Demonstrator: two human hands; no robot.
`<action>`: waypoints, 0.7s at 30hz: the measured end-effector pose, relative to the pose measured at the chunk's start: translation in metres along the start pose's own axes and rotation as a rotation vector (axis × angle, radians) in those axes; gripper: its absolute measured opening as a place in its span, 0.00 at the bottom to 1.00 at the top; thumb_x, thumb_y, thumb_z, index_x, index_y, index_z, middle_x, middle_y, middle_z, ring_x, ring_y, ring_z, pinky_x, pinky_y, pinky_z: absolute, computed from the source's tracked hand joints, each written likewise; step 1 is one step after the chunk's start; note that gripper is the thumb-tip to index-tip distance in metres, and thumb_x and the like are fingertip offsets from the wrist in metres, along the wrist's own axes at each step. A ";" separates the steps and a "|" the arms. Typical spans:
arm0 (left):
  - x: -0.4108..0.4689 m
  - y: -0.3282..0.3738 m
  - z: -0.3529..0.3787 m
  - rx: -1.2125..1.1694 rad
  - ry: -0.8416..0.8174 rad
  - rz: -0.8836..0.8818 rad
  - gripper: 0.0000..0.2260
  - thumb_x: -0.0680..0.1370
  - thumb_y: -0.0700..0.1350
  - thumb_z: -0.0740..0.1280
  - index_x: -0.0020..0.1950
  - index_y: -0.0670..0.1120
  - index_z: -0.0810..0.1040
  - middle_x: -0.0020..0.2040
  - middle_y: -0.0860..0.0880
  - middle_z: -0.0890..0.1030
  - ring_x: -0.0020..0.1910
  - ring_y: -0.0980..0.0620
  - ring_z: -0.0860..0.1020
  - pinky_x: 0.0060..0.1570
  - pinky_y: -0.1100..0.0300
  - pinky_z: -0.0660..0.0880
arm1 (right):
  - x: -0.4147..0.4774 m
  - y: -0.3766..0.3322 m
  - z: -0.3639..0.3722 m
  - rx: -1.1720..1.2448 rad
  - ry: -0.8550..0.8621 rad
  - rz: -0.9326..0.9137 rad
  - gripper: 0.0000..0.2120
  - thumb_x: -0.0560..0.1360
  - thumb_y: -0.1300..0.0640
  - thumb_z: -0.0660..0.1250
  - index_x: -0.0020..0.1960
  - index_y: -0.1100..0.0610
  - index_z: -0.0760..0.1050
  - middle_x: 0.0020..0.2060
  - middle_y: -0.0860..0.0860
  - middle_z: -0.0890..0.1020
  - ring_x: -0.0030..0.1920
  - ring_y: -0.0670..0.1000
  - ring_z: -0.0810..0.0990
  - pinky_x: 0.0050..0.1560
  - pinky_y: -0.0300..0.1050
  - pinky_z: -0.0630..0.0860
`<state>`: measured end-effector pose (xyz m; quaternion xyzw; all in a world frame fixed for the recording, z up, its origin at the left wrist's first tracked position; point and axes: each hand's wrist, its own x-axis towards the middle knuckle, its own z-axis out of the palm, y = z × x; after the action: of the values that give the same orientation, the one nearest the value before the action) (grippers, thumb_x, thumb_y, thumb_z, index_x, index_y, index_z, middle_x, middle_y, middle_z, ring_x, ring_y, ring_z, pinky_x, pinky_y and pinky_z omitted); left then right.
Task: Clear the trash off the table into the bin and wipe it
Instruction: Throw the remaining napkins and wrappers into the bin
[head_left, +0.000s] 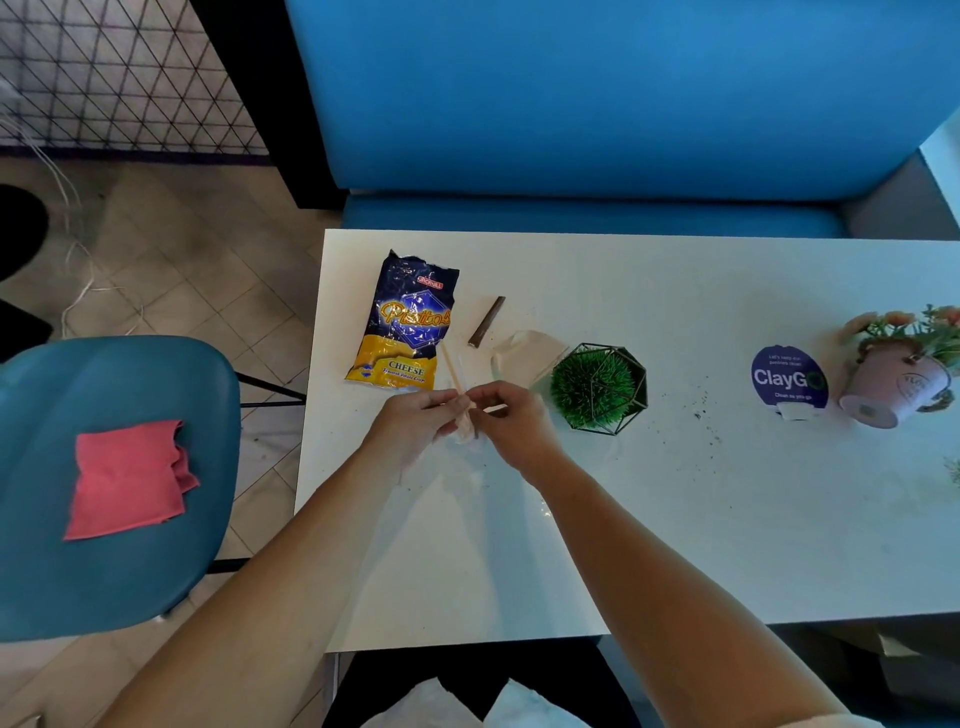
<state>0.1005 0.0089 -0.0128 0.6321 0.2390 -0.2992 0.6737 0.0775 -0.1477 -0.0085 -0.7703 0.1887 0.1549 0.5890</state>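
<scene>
My left hand and right hand pinch a thin wooden stick.
Its far end slants away to the crinkly Piattos bag edge.

table: white, dark specks toward the right
chip bag: dark blue above, yellow below, yellow lettering
stick: pale tan
small roll: brown
paper: cream
ball plant: green, in a black wire frame
sign: dark blue, white lettering
flower pot: pale pink; peach flowers, green leaves, right edge
bench: bright blue, top of frame
chair: teal, lower left
cloth: pinkish red, on the chair
floor: beige tiles
screen: black triangle lattice on white, upper left
</scene>
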 end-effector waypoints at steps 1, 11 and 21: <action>0.001 0.001 -0.001 0.008 0.008 -0.002 0.16 0.77 0.43 0.75 0.63 0.40 0.83 0.53 0.45 0.87 0.50 0.53 0.86 0.55 0.61 0.81 | 0.000 -0.001 0.001 -0.015 -0.016 -0.017 0.06 0.77 0.63 0.73 0.51 0.54 0.84 0.40 0.48 0.85 0.33 0.47 0.81 0.37 0.44 0.78; -0.004 0.015 -0.012 -0.090 0.012 -0.055 0.06 0.77 0.35 0.74 0.42 0.43 0.87 0.42 0.43 0.84 0.45 0.48 0.80 0.57 0.53 0.78 | 0.008 -0.019 -0.002 0.083 -0.145 -0.080 0.14 0.75 0.66 0.74 0.59 0.57 0.82 0.41 0.54 0.82 0.39 0.50 0.82 0.49 0.48 0.81; 0.000 0.015 -0.041 0.248 0.097 0.121 0.12 0.65 0.54 0.76 0.44 0.49 0.87 0.43 0.41 0.84 0.42 0.49 0.80 0.55 0.43 0.80 | 0.069 -0.045 -0.016 -1.210 0.241 -0.333 0.26 0.72 0.58 0.70 0.69 0.55 0.70 0.63 0.59 0.68 0.62 0.63 0.68 0.60 0.57 0.73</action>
<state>0.1134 0.0498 -0.0058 0.7374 0.1939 -0.2543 0.5950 0.1593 -0.1600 0.0019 -0.9977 0.0103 0.0527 0.0406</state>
